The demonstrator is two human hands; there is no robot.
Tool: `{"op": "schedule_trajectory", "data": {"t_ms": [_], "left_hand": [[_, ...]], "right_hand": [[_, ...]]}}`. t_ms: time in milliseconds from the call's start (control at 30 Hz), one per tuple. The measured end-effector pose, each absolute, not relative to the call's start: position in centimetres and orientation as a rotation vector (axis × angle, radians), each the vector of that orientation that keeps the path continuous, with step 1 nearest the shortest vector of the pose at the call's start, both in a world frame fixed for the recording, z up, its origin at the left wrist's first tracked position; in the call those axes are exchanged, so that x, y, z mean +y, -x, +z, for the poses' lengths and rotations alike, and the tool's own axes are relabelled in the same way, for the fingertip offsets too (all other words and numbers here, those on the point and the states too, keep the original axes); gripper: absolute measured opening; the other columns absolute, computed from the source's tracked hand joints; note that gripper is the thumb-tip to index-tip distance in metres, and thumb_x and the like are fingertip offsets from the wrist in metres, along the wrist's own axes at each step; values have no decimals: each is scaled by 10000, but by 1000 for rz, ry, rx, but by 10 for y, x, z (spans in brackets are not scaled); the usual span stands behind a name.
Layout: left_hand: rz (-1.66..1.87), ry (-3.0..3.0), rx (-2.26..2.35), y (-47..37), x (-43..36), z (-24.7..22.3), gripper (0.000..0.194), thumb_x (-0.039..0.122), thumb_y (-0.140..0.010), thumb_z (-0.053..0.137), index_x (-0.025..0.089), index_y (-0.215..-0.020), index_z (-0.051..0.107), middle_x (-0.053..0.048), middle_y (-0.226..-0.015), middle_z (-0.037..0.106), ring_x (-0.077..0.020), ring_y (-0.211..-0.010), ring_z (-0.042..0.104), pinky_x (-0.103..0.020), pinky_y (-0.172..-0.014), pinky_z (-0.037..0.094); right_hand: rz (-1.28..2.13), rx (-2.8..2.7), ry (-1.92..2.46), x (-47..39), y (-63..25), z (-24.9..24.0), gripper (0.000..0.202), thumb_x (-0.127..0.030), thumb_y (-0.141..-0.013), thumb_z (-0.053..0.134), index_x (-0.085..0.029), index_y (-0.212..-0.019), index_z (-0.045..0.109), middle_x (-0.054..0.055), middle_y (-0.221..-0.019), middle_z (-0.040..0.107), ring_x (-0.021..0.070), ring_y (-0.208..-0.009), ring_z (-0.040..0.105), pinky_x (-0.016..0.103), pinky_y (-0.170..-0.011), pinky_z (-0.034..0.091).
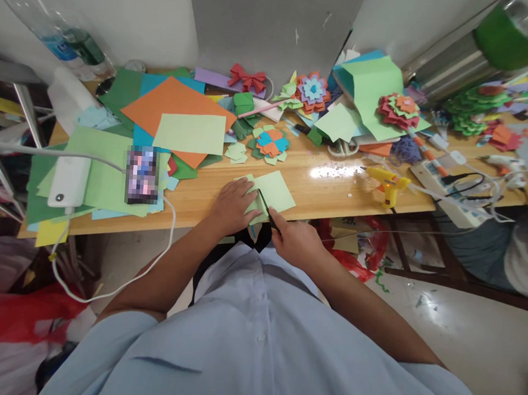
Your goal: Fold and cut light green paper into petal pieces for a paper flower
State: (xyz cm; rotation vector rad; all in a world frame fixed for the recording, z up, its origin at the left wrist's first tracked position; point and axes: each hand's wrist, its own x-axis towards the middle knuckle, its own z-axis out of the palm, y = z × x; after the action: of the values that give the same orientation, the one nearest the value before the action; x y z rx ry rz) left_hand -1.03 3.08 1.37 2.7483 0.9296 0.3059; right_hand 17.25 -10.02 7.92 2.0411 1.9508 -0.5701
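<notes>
Close to the table's front edge, my left hand [234, 204] lies flat on a light green sheet of paper [275, 190], fingers stretched out over its left part. My right hand [297, 241] is closed around a slim black tool [264, 205]. The tool's long thin end slants up and left across the paper, beside my left fingertips. Whether it is a knife or scissors cannot be made out, since my fingers cover its handle. Behind the sheet sits a layered paper flower [271, 142] in orange, blue and green.
Coloured sheets, an orange one [139, 106] among them, pile up at left under a phone [142, 175] and a white power bank [69, 179] with cables. A yellow glue gun [386, 182] and a power strip [447, 194] stand right. More paper flowers [313, 88] line the back.
</notes>
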Motion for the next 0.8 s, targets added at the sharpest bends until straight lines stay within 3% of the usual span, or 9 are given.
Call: {"op": "schedule_trajectory", "data": {"t_ms": [800], "left_hand": [[312, -2703, 918, 9, 30, 14, 502, 494, -1003, 615, 198, -1405, 671, -162, -1581, 562, -364, -1562, 411, -579, -1303, 325]], "right_hand": [[-577, 1947, -2001, -117, -174, 81, 669, -347, -1076, 348, -165, -1710, 235, 154, -1087, 817, 285, -943, 775, 347, -829, 537]]}}
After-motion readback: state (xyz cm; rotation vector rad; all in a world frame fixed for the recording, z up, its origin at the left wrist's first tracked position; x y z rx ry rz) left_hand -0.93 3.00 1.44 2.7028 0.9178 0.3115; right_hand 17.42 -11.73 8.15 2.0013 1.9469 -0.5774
